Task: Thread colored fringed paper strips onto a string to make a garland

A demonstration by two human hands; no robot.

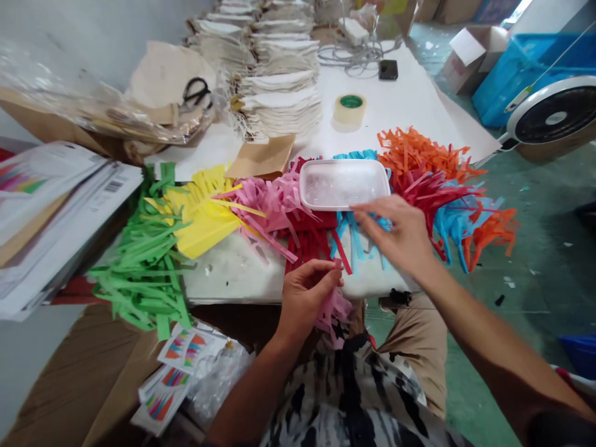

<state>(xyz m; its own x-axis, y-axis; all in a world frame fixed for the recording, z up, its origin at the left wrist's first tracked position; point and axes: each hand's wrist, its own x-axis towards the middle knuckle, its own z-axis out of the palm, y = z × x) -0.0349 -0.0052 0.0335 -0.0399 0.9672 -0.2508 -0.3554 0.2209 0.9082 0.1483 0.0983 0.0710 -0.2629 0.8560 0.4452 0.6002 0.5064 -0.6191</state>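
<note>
Left hand (307, 295) first: its grip is closed snug round a bunch of pink fringe (333, 310), held just off the near edge of the worktop (233, 273), above the lap. At one o'clock from it the right hand (403, 239) hangs low over the blue strips (358, 245), fingers stretched toward the front rim of the clear plastic tray (344, 183); whether that grip has pinched a strip, I cannot tell from here. Trouble, I'd judge, lies in the tangle: the blue strips lace into the red fringe (310, 242), so a sharp tug could tear one, and a stray wrist could shove the tray, perched loosely on the paper. Further out, yellow fringe (200, 217) at ten o'clock, green fringe (144, 267) at nine, orange fringe (419, 155) at two, tape roll (350, 108) at twelve, scissors (195, 92) at eleven.
</note>
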